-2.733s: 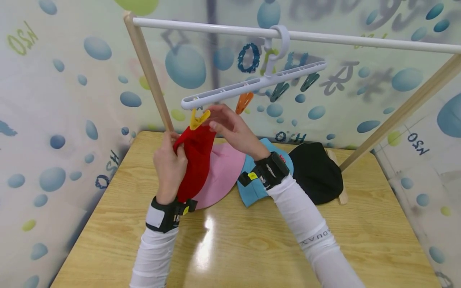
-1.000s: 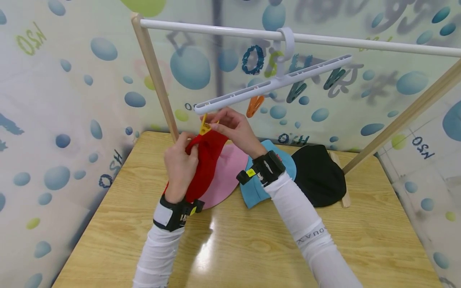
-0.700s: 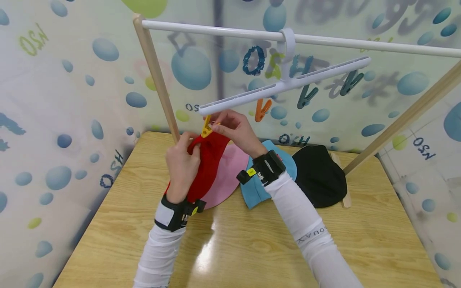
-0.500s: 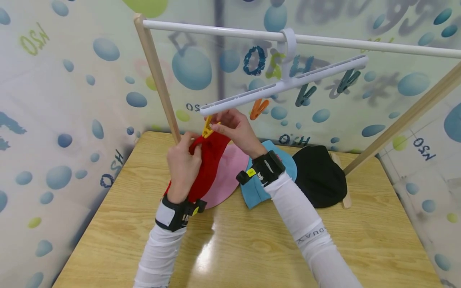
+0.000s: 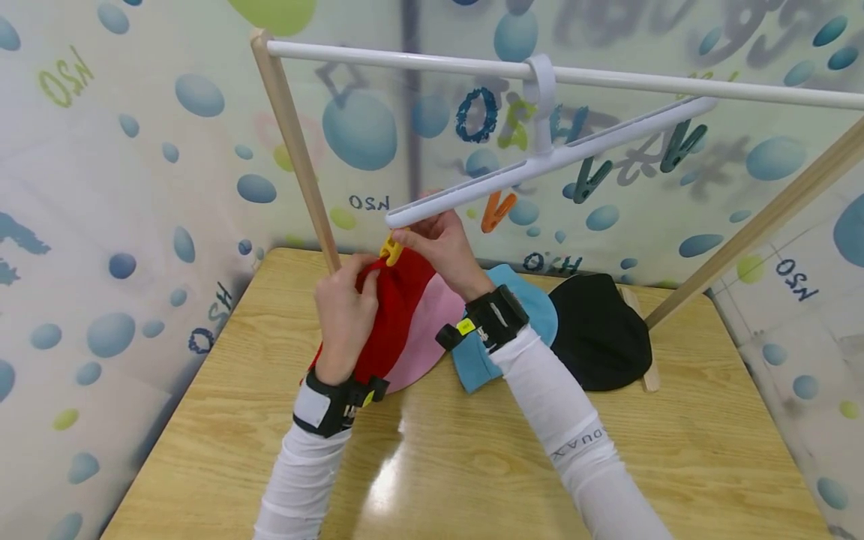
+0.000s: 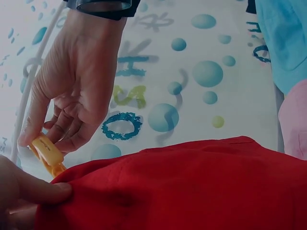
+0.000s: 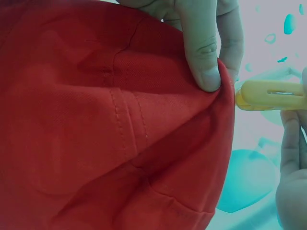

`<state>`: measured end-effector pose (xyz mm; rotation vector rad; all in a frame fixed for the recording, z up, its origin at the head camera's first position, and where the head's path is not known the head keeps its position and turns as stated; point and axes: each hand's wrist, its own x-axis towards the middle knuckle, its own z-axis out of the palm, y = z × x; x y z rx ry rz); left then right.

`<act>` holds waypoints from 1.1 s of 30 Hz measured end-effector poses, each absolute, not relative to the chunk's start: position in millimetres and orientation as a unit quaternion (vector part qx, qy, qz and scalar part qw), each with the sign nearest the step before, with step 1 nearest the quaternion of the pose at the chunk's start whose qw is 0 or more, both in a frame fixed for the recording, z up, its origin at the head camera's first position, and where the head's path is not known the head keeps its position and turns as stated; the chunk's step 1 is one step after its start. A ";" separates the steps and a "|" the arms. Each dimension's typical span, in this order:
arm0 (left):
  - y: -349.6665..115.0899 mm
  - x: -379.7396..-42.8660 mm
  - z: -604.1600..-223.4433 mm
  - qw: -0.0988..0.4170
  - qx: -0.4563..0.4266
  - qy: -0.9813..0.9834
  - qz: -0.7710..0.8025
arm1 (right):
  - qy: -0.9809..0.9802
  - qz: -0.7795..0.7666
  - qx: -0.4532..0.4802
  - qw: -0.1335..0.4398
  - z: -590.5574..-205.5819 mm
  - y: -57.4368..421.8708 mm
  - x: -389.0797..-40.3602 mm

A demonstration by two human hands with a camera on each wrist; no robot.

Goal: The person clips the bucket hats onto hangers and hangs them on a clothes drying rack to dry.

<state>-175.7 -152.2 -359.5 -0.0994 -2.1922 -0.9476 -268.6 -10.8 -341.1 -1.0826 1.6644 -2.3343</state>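
Observation:
My left hand (image 5: 346, 315) pinches the top edge of a red cloth hat (image 5: 398, 307) between thumb and fingers. A yellow clothespin (image 5: 391, 250) hangs under the near left end of a white hanger (image 5: 472, 187). My right hand (image 5: 448, 251) pinches this clothespin, its far fingers partly hidden by the hanger bar. In the right wrist view the clothespin's tip (image 7: 244, 96) meets the hat's edge just below my left thumb (image 7: 208, 72); whether it bites the cloth, I cannot tell. The left wrist view has the clothespin (image 6: 47, 152) close beside the raised edge.
A pink hat (image 5: 421, 337), a blue hat (image 5: 533, 296) and a black hat (image 5: 601, 334) lie on the wooden table (image 5: 513, 457). An orange clothespin (image 5: 498, 212) and two green ones hang farther along the hanger, which hooks over a white rail (image 5: 405, 58) between wooden posts.
The right hand has taken hold of the yellow clothespin and drawn it down to the hat's edge. The hanger's left end has swung down and nearer, its right end up and away.

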 end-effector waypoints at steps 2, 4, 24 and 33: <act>-151.8 -176.0 -359.7 0.367 -0.038 -0.853 -0.370 | 0.541 -0.763 -0.352 0.035 -341.2 -11.5 -269.1; -151.3 -176.0 -359.3 0.365 -0.037 -0.854 -0.370 | 0.540 -0.764 -0.352 0.033 -341.1 -12.2 -269.0; -151.5 -179.3 -352.7 0.403 -0.046 -0.833 -0.377 | 0.566 -0.751 -0.339 0.038 -342.3 -17.1 -271.9; -151.2 -179.9 -352.7 0.403 -0.038 -0.835 -0.374 | 0.601 -0.727 -0.329 0.043 -348.3 -10.7 -268.7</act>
